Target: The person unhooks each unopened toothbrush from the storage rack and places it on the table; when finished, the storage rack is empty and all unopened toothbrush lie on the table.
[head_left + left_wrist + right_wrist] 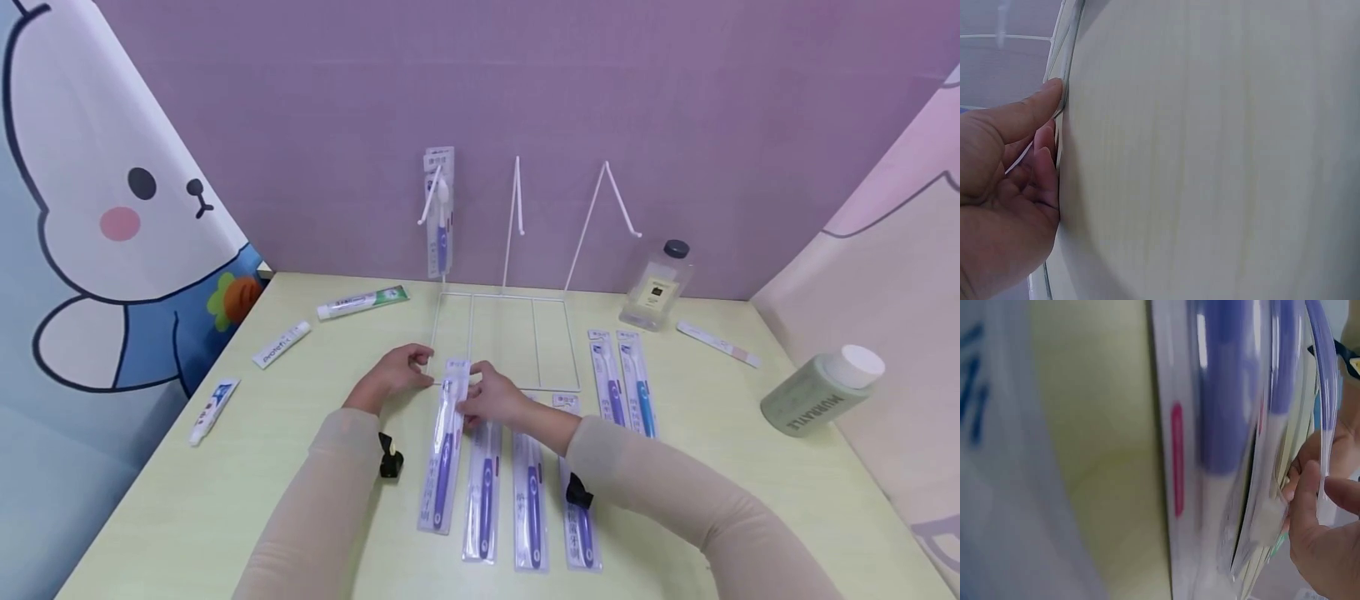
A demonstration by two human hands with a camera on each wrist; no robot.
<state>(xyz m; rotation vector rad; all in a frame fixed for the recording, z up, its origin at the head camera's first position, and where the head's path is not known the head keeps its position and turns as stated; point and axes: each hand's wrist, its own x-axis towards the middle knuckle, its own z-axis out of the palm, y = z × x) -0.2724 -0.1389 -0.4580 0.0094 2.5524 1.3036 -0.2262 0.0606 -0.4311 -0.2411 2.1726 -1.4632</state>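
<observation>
1. Hands first: both of yours meet at the top of one toothbrush pack [446, 446], a purple brush in a clear blister that lies on the bench [300, 467] just in front of the wire rack [510, 333]. Your left hand [397, 373] pinches the pack's upper left edge, fingers curled; the left wrist view shows thumb and fingers [1029, 112] closed on a thin edge. Your right hand [491, 402] grips the card top from the other side, fingers curled round it.

2. Step in hand, as I judge it: you are lifting this pack by its header, while one pack [440, 212] already hangs on the rack's left hook.

3. The next move, by my reading, calls for raising the header to a free hook [520, 229] and lining up its hang hole; whether the hole faces the hook I cannot tell from here. Keep your grip near the top so the long pack hangs straight.

4. Beside the held pack lie three more purple packs [528, 500] in a row under your right forearm, and two further packs [626, 383] to the right of the rack.

5. Surface: a pale yellow-green bench. On its left are three toothpaste tubes [362, 302]; on the right stand a clear bottle [658, 287], a slim box [718, 344] and a green bottle [817, 392] lying tilted.

6. Room: a purple wall behind, a cartoon rabbit panel [112, 217] at left, a pink panel at right.
</observation>
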